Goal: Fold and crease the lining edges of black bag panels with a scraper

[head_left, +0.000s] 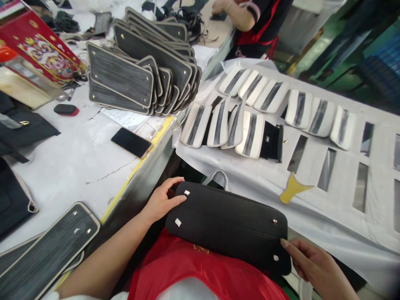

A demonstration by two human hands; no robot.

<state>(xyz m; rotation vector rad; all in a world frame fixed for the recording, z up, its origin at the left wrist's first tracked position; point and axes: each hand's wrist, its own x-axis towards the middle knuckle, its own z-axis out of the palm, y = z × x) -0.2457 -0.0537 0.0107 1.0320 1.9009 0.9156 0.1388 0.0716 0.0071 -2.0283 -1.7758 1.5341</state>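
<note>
A black bag (228, 223) lies bottom-up across my lap over a red apron (193, 271), with small studs near its corners. My left hand (162, 200) holds its left end, fingers curled over the edge and thumb along the top. At the bag's right end my right hand (315, 266) grips the edge, one finger laid on the black surface beside a stud.
A stack of dark oblong panels (140, 66) stands on the left table, with a black phone (131, 142) and a red box (40, 48). White-and-grey strips (250, 125) lie on white cloth to the right, plus a yellow scraper (292, 188). Another person (250, 21) works at the far end.
</note>
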